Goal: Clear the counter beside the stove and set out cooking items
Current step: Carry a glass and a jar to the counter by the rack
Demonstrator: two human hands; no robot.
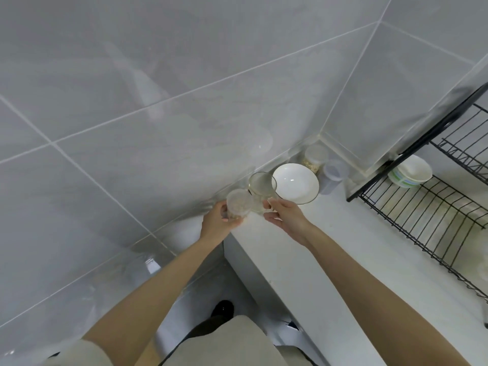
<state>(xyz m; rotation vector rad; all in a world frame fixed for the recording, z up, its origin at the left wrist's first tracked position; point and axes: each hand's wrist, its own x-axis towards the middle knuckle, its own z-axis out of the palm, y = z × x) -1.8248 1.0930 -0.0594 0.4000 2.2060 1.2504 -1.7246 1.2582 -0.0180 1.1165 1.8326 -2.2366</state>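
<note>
Left hand (pixel 216 220) wraps a lidded clear jar (pixel 237 204), and right hand (pixel 286 217) pinches the handle of a gold-rimmed glass cup (pixel 262 184) touching it. Both stand upright at the worktop's (pixel 330 247) wall end. A white bowl (pixel 295 183) lies just beyond, nearer the right hand.

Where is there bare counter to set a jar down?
Free: the white counter strip between the right hand and the black wire dish rack. Crowded: the tiled corner, with the gold-rimmed white bowl and two clear plastic jars.

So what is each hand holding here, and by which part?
Left hand grips a clear jar round its side; right hand holds a glass cup near its base.
</note>
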